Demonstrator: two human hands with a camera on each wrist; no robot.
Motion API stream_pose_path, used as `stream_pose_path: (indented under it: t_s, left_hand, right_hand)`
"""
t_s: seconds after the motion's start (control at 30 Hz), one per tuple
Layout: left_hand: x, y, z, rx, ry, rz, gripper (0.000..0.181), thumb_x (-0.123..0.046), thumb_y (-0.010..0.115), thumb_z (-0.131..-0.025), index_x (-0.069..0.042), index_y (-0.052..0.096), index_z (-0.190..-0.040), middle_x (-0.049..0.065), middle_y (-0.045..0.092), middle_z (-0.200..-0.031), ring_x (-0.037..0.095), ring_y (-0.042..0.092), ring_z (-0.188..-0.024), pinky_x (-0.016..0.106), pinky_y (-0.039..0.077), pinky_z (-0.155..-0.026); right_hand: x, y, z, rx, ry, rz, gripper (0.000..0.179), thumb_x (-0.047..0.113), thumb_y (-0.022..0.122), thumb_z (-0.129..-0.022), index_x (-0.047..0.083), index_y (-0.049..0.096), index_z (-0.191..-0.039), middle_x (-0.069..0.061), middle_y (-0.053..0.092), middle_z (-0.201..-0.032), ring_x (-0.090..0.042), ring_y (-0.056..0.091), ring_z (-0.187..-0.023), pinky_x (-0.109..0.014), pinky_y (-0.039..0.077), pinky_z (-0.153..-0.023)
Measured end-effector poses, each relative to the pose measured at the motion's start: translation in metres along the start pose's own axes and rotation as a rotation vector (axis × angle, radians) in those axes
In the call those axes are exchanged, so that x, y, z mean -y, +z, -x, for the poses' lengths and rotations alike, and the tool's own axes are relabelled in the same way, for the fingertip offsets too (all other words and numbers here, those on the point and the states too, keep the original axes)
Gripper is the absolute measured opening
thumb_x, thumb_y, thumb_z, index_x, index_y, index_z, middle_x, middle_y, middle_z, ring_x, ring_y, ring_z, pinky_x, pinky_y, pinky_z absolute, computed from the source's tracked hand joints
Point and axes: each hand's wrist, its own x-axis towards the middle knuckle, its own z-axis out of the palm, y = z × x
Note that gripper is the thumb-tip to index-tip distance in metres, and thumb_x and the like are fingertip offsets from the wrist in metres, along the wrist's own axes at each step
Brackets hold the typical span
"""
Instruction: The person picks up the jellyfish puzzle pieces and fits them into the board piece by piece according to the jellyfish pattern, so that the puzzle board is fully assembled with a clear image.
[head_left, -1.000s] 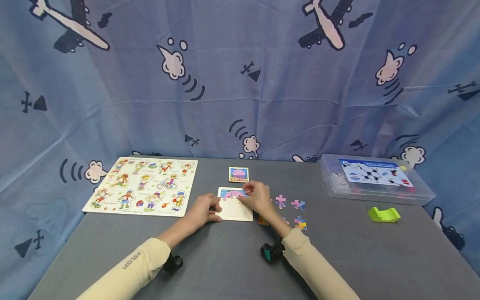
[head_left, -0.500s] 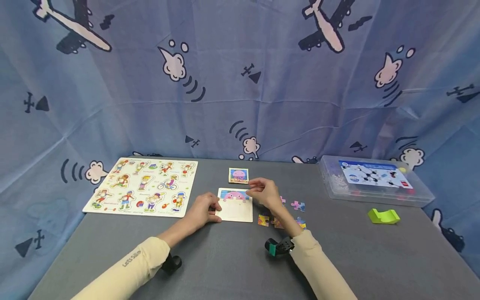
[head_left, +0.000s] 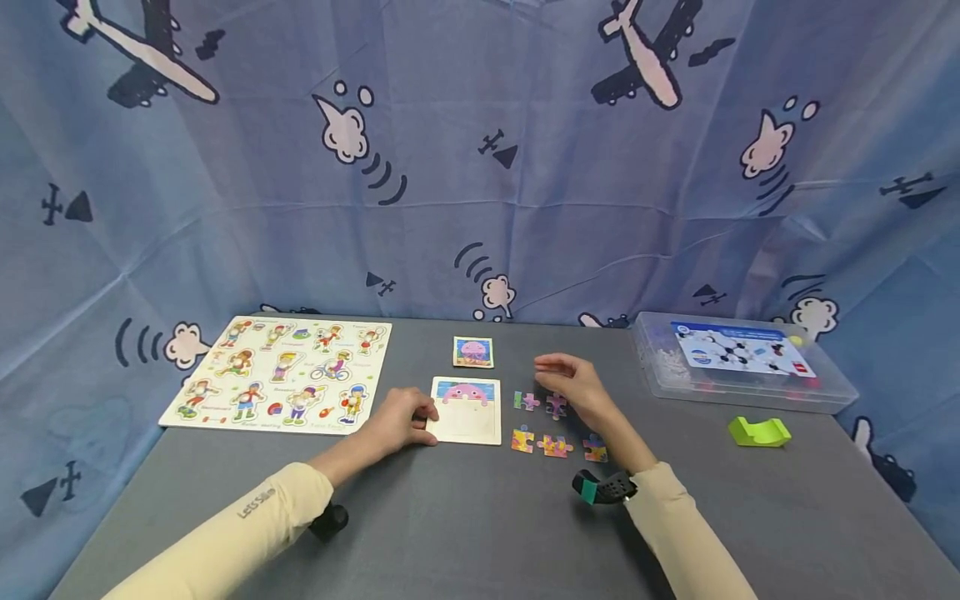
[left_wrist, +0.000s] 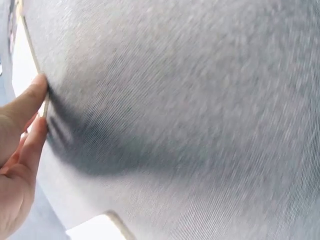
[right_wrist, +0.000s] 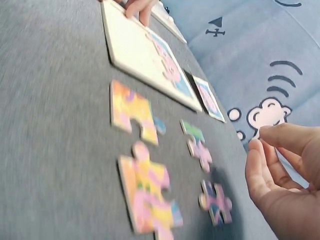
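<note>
My left hand [head_left: 397, 421] holds the left edge of a small wooden puzzle board [head_left: 467, 425], its thumb near the front corner. In the left wrist view, the fingertips [left_wrist: 37, 90] meet the board's edge. A pink cartoon strip [head_left: 465, 392] fills the board's far row; bare wood shows below it. To the right, my right hand [head_left: 577, 387] hovers above loose jigsaw pieces, its fingers loosely bent and nothing visible in them. Nearest beneath it lies a purple-pink piece [right_wrist: 216, 202]. Beside that are a green-and-pink piece [right_wrist: 196, 142] and several yellow-orange pieces [right_wrist: 147, 192].
A small framed pink picture [head_left: 473, 352] lies behind the board. At the left is a large puzzle board with sports figures [head_left: 281, 375]. A clear plastic box [head_left: 738, 358] stands at the back right, with a green curved block [head_left: 759, 432] in front of it.
The right hand has left the board's top row and moved right, over the loose pieces, uncovering the pink strip. My left hand has stayed at the board's left edge.
</note>
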Motion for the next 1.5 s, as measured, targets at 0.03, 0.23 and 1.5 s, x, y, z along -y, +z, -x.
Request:
stream_pose_path:
  t_s: [0.03,0.23,1.5]
  left_hand:
    - [0.000,-0.001,-0.001,0.019,0.004,-0.015,0.026,-0.004,0.087,-0.063,0.000,0.068,-0.080,0.009,0.063,-0.079,0.021,0.064,-0.078,0.029,0.054,-0.068]
    - [0.003,-0.008,-0.005,0.096,-0.042,-0.011,0.024,-0.003,0.086,-0.065,0.000,0.070,-0.083,0.012,0.071,-0.089,0.022,0.068,-0.086,0.024,0.053,-0.070]
    - [-0.004,-0.012,-0.008,0.090,-0.055,-0.093,0.022,-0.005,0.088,-0.061,0.000,0.071,-0.074,0.020,0.070,-0.104,0.022,0.067,-0.081,0.019,0.038,-0.057]
  right_hand:
    - [-0.001,-0.003,0.001,0.000,-0.001,0.003,0.040,0.000,0.061,-0.090,-0.014,0.051,-0.126,-0.033,0.054,-0.123,-0.006,0.059,-0.091,-0.025,0.050,-0.084]
    - [-0.009,-0.013,0.006,0.024,-0.063,0.048,0.037,-0.005,0.063,-0.088,-0.018,0.051,-0.121,-0.035,0.055,-0.117,-0.010,0.063,-0.091,-0.021,0.051,-0.080]
    - [-0.022,0.003,0.004,0.062,-0.291,0.554,0.024,0.005,0.078,-0.078,-0.001,0.071,-0.099,-0.009,0.071,-0.091,-0.014,0.063,-0.077,-0.024,0.052,-0.068]
